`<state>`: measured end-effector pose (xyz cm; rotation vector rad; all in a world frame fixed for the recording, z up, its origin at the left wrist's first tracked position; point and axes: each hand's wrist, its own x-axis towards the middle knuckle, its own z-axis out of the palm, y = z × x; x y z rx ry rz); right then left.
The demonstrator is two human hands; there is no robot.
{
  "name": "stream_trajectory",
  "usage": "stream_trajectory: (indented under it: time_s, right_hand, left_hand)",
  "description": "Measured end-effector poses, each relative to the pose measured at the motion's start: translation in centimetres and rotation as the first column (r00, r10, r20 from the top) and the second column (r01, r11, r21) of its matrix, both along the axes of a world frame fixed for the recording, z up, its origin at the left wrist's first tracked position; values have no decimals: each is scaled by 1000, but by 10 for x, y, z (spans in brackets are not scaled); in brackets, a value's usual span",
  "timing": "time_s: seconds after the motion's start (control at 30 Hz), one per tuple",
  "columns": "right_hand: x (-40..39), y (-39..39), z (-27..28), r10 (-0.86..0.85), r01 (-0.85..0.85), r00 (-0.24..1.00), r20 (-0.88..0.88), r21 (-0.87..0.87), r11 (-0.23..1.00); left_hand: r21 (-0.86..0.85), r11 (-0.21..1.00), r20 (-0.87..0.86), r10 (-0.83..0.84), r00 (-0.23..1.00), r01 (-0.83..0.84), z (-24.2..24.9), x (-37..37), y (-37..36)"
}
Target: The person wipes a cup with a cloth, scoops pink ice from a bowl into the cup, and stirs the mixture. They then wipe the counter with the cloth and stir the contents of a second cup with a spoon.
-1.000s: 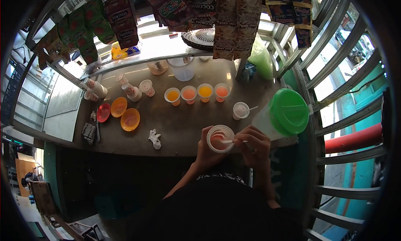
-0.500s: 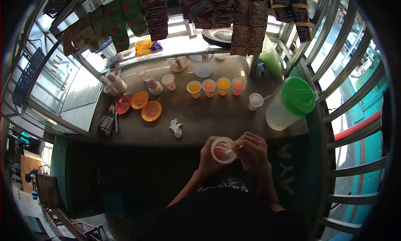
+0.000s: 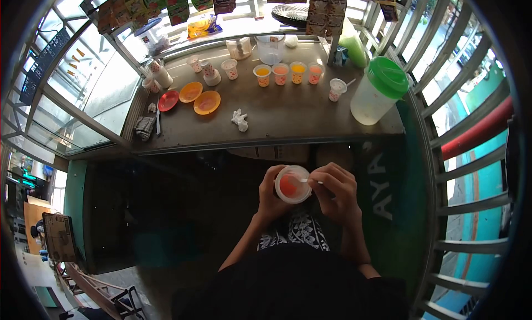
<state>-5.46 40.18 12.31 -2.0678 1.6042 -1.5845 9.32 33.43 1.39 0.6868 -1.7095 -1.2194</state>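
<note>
A white cup (image 3: pixel 288 185) with orange-red contents is held in front of my body, below the counter's front edge. My left hand (image 3: pixel 271 195) wraps round its left side. At the cup's right rim, my right hand (image 3: pixel 336 192) pinches a pale spoon (image 3: pixel 306 181) that reaches into the cup. Farther off on the counter (image 3: pixel 188 132) stand several cups in a row, among them one with yellow drink (image 3: pixel 298 72) and one with pink-orange drink (image 3: pixel 315 73). To their right is a cup (image 3: pixel 337 89) with a spoon leaning out.
A pitcher (image 3: pixel 372 98) with a green lid stands at the counter's right. Orange plates (image 3: pixel 206 102), a red plate (image 3: pixel 168 100), crumpled tissue (image 3: pixel 240 120) and a folded cloth (image 3: pixel 145 128) lie left. Sachets (image 3: pixel 327 12) hang overhead; metal bars (image 3: pixel 471 211) line the right side.
The view has tilted downward, so the counter and its cups appear higher. Both hands still hold the cup and spoon, and the orange-red contents show more clearly.
</note>
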Motion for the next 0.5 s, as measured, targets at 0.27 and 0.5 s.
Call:
stream_trajectory:
  time_s: [0.27,0.5]
  right_hand:
    - [13,16,17,21,-24,998,-63,-55,998]
    - [7,25,13,119,-120,993,-9,-40,992]
  left_hand:
    - [-37,999,-47,-2,999,0,21,15,20]
    - [-27,1000,-75,-7,997,5,27,8,34]
